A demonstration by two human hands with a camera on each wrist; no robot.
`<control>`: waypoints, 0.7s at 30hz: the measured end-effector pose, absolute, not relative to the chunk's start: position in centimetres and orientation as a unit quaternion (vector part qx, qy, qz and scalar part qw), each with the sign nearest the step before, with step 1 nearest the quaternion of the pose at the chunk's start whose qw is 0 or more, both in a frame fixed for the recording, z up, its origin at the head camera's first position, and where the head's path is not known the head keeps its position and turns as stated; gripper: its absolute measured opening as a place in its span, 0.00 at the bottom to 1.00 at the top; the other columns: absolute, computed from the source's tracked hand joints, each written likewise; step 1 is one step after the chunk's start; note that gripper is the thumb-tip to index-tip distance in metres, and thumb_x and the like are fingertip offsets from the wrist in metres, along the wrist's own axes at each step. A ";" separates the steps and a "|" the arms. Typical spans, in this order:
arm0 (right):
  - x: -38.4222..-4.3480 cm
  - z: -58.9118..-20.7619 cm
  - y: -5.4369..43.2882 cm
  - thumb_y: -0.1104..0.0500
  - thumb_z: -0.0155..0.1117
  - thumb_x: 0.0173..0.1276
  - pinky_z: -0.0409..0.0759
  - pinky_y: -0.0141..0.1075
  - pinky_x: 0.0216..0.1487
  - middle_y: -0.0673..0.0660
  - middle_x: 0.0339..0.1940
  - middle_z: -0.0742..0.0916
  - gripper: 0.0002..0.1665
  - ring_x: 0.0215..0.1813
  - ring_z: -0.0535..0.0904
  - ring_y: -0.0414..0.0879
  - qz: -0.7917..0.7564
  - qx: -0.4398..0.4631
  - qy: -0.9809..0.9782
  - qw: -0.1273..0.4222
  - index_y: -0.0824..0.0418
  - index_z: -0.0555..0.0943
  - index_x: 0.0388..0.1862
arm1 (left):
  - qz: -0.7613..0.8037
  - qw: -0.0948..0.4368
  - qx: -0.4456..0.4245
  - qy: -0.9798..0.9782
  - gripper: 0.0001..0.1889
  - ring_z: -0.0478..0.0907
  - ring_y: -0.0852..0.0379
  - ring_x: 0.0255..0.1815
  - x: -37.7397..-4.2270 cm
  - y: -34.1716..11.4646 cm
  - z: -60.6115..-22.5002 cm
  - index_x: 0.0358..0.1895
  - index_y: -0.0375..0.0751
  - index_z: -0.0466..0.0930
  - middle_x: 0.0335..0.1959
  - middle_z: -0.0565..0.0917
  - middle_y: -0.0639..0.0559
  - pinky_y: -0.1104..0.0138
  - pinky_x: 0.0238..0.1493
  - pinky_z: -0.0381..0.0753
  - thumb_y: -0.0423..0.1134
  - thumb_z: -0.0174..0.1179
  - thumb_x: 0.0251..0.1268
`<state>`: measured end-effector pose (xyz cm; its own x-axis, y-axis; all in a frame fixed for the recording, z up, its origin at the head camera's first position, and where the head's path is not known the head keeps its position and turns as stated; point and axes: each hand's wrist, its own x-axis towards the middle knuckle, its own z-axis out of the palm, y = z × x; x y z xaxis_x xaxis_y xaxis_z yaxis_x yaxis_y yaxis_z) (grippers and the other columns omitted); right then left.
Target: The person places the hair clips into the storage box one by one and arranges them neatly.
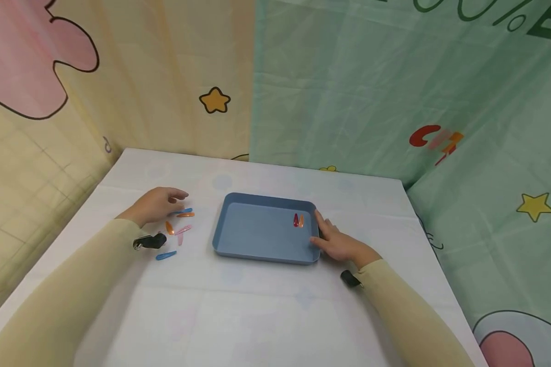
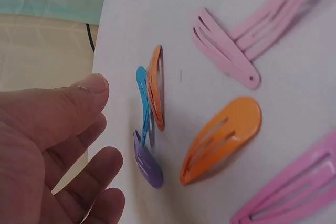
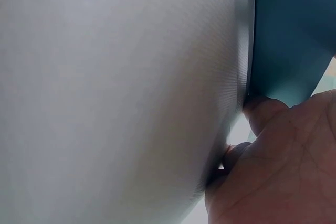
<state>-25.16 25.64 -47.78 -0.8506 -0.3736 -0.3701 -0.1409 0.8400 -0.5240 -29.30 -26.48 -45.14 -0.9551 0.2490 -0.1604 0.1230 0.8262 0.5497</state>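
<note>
My left hand (image 1: 158, 205) hovers by the loose snap hair clips on the left, fingers loosely bent and holding nothing. Closest to it, in the left wrist view, are a purple hair clip (image 2: 149, 169), a blue hair clip (image 2: 143, 95) and an orange hair clip (image 2: 155, 95). Another orange clip (image 2: 226, 135) and several pink clips (image 2: 223, 48) lie farther from the fingers. My right hand (image 1: 342, 244) touches the right side of a blue-grey tray (image 1: 252, 257), its fingers extended along the rim. Inside the tray, a red clip (image 1: 296, 220) and an orange clip (image 1: 301, 220) lie side by side.
Under everything is a table with a white cloth (image 1: 229, 321). A second blue clip (image 1: 166, 255) lies nearest the front of the loose group. Printed curtains (image 1: 330, 102) hang behind and beside the table.
</note>
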 end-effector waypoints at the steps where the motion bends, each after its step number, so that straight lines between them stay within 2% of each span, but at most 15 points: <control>1: -25.2 -47.7 25.6 0.38 0.48 0.84 0.42 0.67 0.83 0.64 0.90 0.43 0.53 0.88 0.34 0.67 -0.246 -0.138 0.930 0.236 0.47 0.27 0.88 | 0.278 0.115 0.097 0.949 0.25 0.78 0.35 0.67 -29.2 -26.7 -45.3 0.72 0.38 0.76 0.68 0.81 0.35 0.42 0.68 0.75 0.41 0.61 0.76; 9: -25.1 -47.5 25.6 0.38 0.48 0.84 0.42 0.66 0.84 0.63 0.90 0.44 0.52 0.89 0.34 0.66 -0.242 -0.136 0.931 0.235 0.46 0.27 0.88 | 0.275 0.118 0.085 0.950 0.24 0.78 0.36 0.64 -28.4 -28.4 -46.2 0.71 0.38 0.78 0.64 0.83 0.35 0.40 0.67 0.72 0.41 0.62 0.75; 21: -24.9 -47.2 25.3 0.40 0.48 0.85 0.41 0.68 0.83 0.64 0.90 0.43 0.53 0.88 0.34 0.68 -0.249 -0.140 0.928 0.237 0.49 0.27 0.88 | 0.266 0.108 0.098 0.953 0.21 0.79 0.39 0.59 -28.3 -28.7 -47.2 0.66 0.37 0.82 0.57 0.87 0.37 0.41 0.65 0.74 0.39 0.64 0.74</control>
